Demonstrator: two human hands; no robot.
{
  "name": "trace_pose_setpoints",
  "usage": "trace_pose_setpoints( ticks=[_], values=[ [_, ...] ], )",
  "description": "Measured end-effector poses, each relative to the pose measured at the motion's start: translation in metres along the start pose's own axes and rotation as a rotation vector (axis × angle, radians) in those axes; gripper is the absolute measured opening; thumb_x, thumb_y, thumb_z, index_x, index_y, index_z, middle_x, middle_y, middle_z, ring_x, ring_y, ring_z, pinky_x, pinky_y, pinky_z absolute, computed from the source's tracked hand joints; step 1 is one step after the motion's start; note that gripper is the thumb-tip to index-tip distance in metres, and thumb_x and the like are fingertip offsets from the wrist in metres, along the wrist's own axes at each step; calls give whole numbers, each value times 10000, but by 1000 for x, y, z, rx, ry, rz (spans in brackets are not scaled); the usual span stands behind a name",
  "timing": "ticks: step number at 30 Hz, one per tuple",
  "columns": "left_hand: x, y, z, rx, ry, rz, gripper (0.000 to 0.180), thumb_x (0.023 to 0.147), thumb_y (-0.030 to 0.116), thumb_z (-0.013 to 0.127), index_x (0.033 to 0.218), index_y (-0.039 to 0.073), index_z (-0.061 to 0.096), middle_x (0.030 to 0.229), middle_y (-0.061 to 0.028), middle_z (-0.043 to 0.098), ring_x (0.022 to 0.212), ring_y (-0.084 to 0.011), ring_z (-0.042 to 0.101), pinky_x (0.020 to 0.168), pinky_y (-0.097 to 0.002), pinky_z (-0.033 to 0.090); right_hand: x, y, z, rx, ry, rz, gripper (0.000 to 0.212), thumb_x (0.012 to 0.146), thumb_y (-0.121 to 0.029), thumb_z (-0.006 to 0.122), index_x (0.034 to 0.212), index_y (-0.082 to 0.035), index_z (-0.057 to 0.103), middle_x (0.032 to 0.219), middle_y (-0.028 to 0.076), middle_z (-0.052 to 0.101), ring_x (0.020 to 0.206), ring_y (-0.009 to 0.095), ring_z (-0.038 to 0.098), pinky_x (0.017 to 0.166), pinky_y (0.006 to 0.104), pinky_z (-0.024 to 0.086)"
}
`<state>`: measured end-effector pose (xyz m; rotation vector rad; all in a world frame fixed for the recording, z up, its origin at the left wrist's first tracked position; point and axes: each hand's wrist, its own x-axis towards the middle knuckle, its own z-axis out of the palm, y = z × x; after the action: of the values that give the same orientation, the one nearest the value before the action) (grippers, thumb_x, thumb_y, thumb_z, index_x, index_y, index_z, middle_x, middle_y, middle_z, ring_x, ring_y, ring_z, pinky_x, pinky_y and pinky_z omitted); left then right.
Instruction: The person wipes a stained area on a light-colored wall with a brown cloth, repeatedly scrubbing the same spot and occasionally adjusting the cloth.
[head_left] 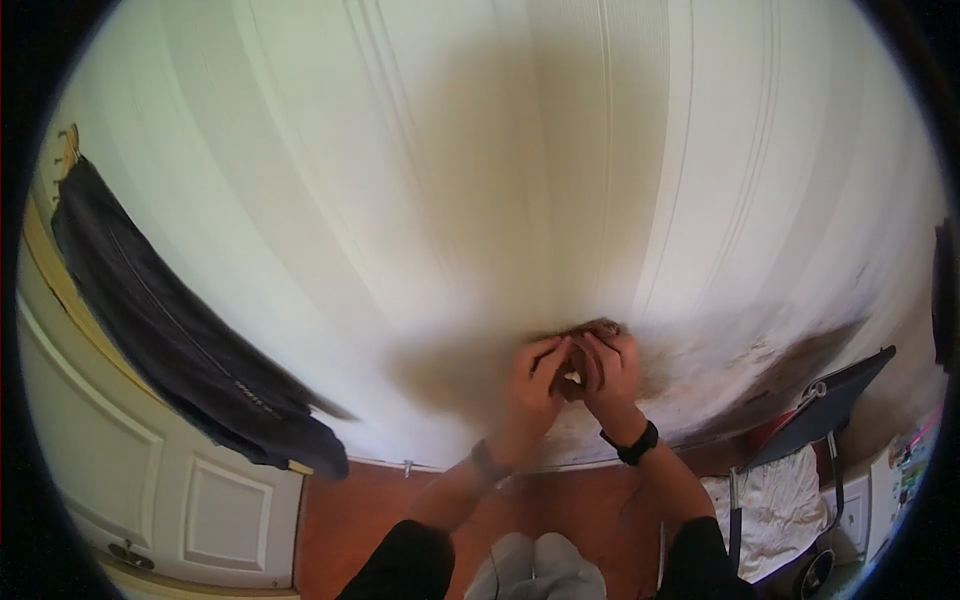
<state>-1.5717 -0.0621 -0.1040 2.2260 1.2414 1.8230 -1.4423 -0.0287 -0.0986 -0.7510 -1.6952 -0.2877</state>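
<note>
Close together in front of the pale wall, my left hand (537,378) and my right hand (612,372) hold a small brown item (573,389) between them. The fingers of both curl round its sides, and its kind cannot be made out. A small white bit (573,377) shows in its middle, between the thumbs. Dark edges of the item stick out above the fingertips. A dark watch (638,446) is on my right wrist, and a band (490,460) circles the left one.
The striped wall (540,150) has dark stains low on the right. A dark jacket (180,320) hangs at the left, beside a white door (200,500). At the right stands a chair with a dark back (820,400) and a white cloth (775,510). The floor (345,520) is reddish brown.
</note>
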Motion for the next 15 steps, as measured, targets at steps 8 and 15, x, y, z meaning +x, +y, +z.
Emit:
trace_pose_setpoints(
  ticks=[8, 15],
  values=[
    [112, 63, -75, 143, 100, -63, 531, 675, -154, 655, 1173, 24, 605, 1109, -135, 569, 909, -240, 625, 694, -305, 560, 139, -53, -20, 170, -27, 31, 286, 808, 15, 655, 1087, -15, 599, 990, 155, 537, 875, 328, 565, 733, 380, 489],
    [200, 105, -71, 145, 173, 162, 489, 687, -124, 669, 1146, 35, 614, 1089, -118, 582, 886, -235, 616, 708, -305, 534, 210, -34, -52, 59, -17, -8, 397, 718, 13, 688, 1101, -44, 597, 1019, 132, 544, 944, 329, 541, 775, 387, 484]
  ],
)
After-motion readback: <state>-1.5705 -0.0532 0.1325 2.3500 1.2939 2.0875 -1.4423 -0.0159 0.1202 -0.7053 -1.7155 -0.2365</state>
